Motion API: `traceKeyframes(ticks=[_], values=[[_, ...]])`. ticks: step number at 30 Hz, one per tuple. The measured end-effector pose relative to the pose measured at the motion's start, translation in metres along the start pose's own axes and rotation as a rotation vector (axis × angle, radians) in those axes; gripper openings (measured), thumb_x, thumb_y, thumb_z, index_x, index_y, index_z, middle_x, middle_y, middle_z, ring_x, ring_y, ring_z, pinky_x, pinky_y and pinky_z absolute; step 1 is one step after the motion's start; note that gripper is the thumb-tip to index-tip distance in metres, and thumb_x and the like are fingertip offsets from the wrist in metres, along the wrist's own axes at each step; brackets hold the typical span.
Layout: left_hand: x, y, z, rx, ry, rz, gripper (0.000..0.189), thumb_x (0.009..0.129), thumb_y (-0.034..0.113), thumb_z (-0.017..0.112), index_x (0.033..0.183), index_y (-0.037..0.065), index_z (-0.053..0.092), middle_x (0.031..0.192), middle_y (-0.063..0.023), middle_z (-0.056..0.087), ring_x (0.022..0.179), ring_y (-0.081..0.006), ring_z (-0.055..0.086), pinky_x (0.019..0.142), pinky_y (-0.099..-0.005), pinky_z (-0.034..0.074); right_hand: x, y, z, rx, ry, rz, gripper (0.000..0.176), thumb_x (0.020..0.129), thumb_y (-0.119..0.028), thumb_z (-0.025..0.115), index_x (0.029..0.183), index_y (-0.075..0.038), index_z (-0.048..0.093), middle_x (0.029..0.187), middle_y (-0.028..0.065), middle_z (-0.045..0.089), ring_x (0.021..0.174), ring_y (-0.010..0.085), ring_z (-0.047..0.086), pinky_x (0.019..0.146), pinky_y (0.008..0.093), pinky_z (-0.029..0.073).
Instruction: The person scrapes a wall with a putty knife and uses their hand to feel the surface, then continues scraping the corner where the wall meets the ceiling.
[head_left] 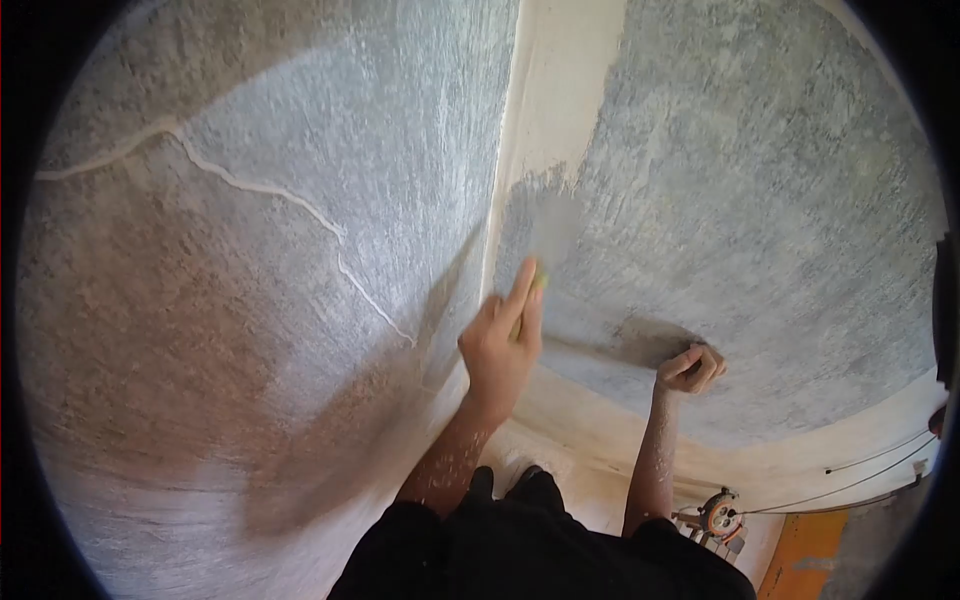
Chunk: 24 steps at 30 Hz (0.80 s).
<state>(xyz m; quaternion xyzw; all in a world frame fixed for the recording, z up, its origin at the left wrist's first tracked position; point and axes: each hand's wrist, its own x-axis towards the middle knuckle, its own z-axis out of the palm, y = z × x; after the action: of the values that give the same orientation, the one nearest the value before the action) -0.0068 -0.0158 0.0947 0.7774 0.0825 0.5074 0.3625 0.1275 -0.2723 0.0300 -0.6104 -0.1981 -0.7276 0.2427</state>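
Note:
Near the corner of two walls, my left hand [502, 345] grips the handle of a scraper [556, 225], its thin blade blurred against the right wall [740, 200]. Part of a yellow-green handle shows between the fingers. Grey coating covers much of that wall, and a pale bare strip [565, 85] runs up beside the corner above the blade. Lower on the same wall rests my right hand [692, 368], its fingers curled closed; what they hold, if anything, is hidden. White specks dot both forearms.
The left wall [250, 300] is mottled grey and brown, crossed by a pale raised crack line [262, 187]. Below right are a round orange-rimmed device [722, 516], thin cables [870, 482] and an orange panel [800, 555]. Dark shoes [530, 478] show on the floor.

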Motion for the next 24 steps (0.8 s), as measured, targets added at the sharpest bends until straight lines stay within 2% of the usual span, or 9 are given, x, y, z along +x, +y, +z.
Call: traceKeyframes(ticks=[2, 3, 8, 11, 14, 15, 18, 19, 24], values=[[0.031, 0.03, -0.01, -0.016, 0.05, -0.02, 0.036, 0.09, 0.008, 0.067, 0.126, 0.01, 0.065, 0.063, -0.0058, 0.055, 0.053, -0.008, 0.047, 0.049, -0.026, 0.041, 0.002, -0.009, -0.005, -0.022, -0.008, 0.033, 0.012, 0.087, -0.008, 0.05, 0.075, -0.008, 0.052, 0.068, 0.0034, 0.054, 0.061, 0.0187, 0.047, 0.065, 0.0329, 0.036], [0.033, 0.043, -0.021, 0.119, 0.001, -0.022, 0.035, 0.09, 0.008, 0.067, 0.124, 0.009, 0.066, 0.063, -0.0064, 0.058, 0.054, -0.0076, 0.048, 0.051, -0.0254, 0.042, 0.007, -0.009, 0.0, -0.024, 0.003, 0.042, 0.012, 0.087, -0.008, 0.05, 0.075, -0.008, 0.052, 0.067, 0.0032, 0.054, 0.061, 0.0185, 0.047, 0.064, 0.0329, 0.035], [-0.003, 0.001, -0.001, 0.015, -0.027, 0.039, 0.034, 0.09, 0.009, 0.067, 0.124, 0.01, 0.066, 0.063, -0.0064, 0.057, 0.054, -0.008, 0.049, 0.05, -0.026, 0.042, 0.004, -0.002, 0.002, 0.008, 0.0, 0.012, 0.012, 0.088, -0.009, 0.05, 0.076, -0.008, 0.053, 0.069, 0.0033, 0.055, 0.062, 0.0185, 0.048, 0.067, 0.0333, 0.036], [0.017, 0.022, -0.009, 0.02, -0.038, -0.042, 0.034, 0.092, 0.009, 0.065, 0.126, 0.01, 0.065, 0.064, -0.0055, 0.058, 0.057, -0.0081, 0.052, 0.052, -0.026, 0.043, 0.002, -0.006, -0.006, -0.02, -0.024, 0.021, 0.012, 0.089, -0.009, 0.05, 0.077, -0.008, 0.052, 0.071, 0.0035, 0.056, 0.063, 0.0189, 0.049, 0.068, 0.0336, 0.037], [0.004, 0.022, -0.007, 0.042, -0.062, -0.097, 0.034, 0.094, 0.009, 0.062, 0.128, 0.008, 0.063, 0.067, -0.0064, 0.06, 0.058, -0.0086, 0.053, 0.053, -0.0256, 0.044, 0.003, -0.003, -0.003, -0.023, -0.032, 0.02, 0.012, 0.089, -0.008, 0.049, 0.077, -0.008, 0.052, 0.071, 0.0036, 0.056, 0.064, 0.019, 0.049, 0.068, 0.0336, 0.037], [0.0, 0.025, -0.006, -0.015, -0.06, -0.089, 0.035, 0.095, 0.008, 0.06, 0.13, 0.005, 0.06, 0.074, -0.0101, 0.065, 0.063, -0.0098, 0.059, 0.057, -0.0259, 0.047, 0.003, -0.005, -0.002, -0.023, -0.038, 0.022, 0.012, 0.089, -0.008, 0.049, 0.077, -0.008, 0.052, 0.071, 0.0035, 0.056, 0.064, 0.019, 0.049, 0.068, 0.0335, 0.037], [0.006, 0.035, 0.005, -0.09, -0.049, -0.162, 0.037, 0.095, 0.007, 0.059, 0.132, 0.002, 0.058, 0.083, -0.0142, 0.069, 0.071, -0.0131, 0.065, 0.062, -0.0273, 0.05, 0.002, -0.005, 0.0, -0.005, -0.011, 0.029, 0.012, 0.089, -0.009, 0.049, 0.077, -0.008, 0.052, 0.071, 0.0032, 0.056, 0.064, 0.0189, 0.049, 0.068, 0.0337, 0.037], [0.017, 0.041, 0.007, -0.095, 0.037, -0.07, 0.038, 0.095, 0.006, 0.059, 0.132, 0.001, 0.056, 0.087, -0.0164, 0.07, 0.073, -0.0156, 0.067, 0.063, -0.0288, 0.051, 0.002, -0.006, -0.003, -0.022, -0.02, 0.031, 0.012, 0.089, -0.009, 0.049, 0.077, -0.008, 0.052, 0.071, 0.0031, 0.056, 0.064, 0.0188, 0.049, 0.068, 0.0337, 0.037], [-0.008, 0.046, 0.006, -0.029, -0.061, -0.109, 0.038, 0.094, 0.003, 0.059, 0.132, 0.001, 0.056, 0.086, -0.017, 0.069, 0.071, -0.0168, 0.066, 0.063, -0.0296, 0.051, 0.004, -0.003, 0.0, 0.017, -0.004, 0.002, 0.012, 0.088, -0.009, 0.05, 0.077, -0.008, 0.052, 0.071, 0.0031, 0.056, 0.063, 0.0185, 0.049, 0.067, 0.034, 0.037]])
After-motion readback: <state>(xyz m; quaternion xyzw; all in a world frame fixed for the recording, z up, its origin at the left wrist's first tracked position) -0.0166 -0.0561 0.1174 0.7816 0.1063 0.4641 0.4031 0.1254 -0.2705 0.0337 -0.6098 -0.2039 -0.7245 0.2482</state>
